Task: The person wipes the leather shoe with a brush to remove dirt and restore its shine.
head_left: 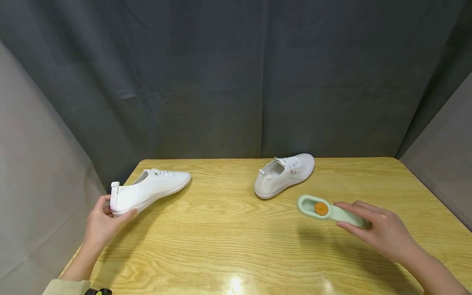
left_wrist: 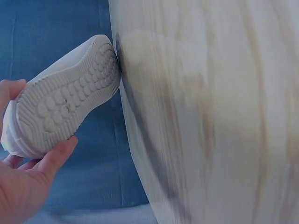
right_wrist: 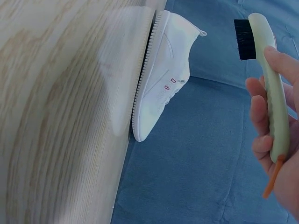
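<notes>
At the left of the table, my left hand [head_left: 105, 223] grips a white shoe [head_left: 149, 189] by its heel, the heel raised and the toe low by the tabletop. The left wrist view shows the ribbed and dotted sole [left_wrist: 65, 95] of that shoe, thumb below and a finger above. My right hand [head_left: 383, 229] holds a pale green shoe brush [right_wrist: 273, 93] by its handle, above the table. Black bristles [right_wrist: 245, 39] face down, and an orange round button [head_left: 321, 208] sits on its top. A second white shoe [head_left: 285, 174] stands on the table between the hands, farther back.
The wooden table [head_left: 221, 233] has rounded far corners. Dark grey curtain [head_left: 206, 82] hangs right behind its far edge. Pale fabric panels [head_left: 40, 176] stand along the left and right sides.
</notes>
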The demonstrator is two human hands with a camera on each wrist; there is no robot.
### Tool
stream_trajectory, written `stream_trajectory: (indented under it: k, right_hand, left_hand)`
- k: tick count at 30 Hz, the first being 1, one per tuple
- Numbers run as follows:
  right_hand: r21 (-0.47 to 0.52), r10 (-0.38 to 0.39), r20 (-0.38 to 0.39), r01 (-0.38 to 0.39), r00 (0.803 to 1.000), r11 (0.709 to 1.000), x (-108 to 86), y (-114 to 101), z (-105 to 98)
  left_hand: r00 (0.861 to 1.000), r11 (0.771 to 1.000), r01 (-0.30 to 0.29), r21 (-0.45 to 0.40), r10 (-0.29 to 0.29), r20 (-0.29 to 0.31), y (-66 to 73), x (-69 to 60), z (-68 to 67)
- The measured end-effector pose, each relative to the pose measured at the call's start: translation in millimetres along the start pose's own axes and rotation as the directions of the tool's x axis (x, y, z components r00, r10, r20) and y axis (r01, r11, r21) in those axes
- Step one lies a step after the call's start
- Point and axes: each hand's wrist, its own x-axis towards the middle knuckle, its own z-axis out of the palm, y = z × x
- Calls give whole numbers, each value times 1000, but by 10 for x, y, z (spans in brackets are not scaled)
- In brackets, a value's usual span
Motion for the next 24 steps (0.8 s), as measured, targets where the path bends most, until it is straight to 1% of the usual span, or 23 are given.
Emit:
stream_trajectory:
  k: [3, 5, 7, 9, 12, 16, 19, 21, 24]
  right_hand:
    - [-1, 5, 1, -5, 1000, 1000, -1, -5, -5]
    - [-2, 7, 1, -7, 1000, 1000, -2, -6, -9]
    - [-3, 8, 1, -8, 1000, 1000, -3, -7, -12]
    - [-2, 8, -1, -8, 1000, 1000, -5, -6, -16]
    - [-2, 3, -10, -3, 1000, 1000, -6, -4, -26]
    - [-3, -8, -31, 7, 1000, 1000, -2, -3, -49]
    - [-10, -17, -43, 16, 999, 1000, 5, 5, -71]
    - [-12, -24, -50, 24, 998, 1000, 12, 13, -84]
    - [-12, -46, -65, 45, 997, 999, 25, 26, -106]
  left_hand:
    - [999, 996, 42, -84, -45, -26, 33, 4, 53]
    - [997, 988, 56, -144, -63, -39, 57, 4, 96]
    - [996, 977, 75, -201, -84, -37, 94, 6, 133]
    - [995, 965, 82, -250, -92, -29, 145, 2, 171]
    - [996, 946, 85, -312, -92, -9, 258, -11, 228]
    - [997, 914, 67, -399, -71, 5, 436, -36, 324]
    - [998, 892, 57, -448, -58, 11, 568, -46, 390]
    - [999, 878, 46, -477, -43, 17, 655, -47, 431]
    - [999, 861, 22, -508, -3, 37, 801, -50, 503]
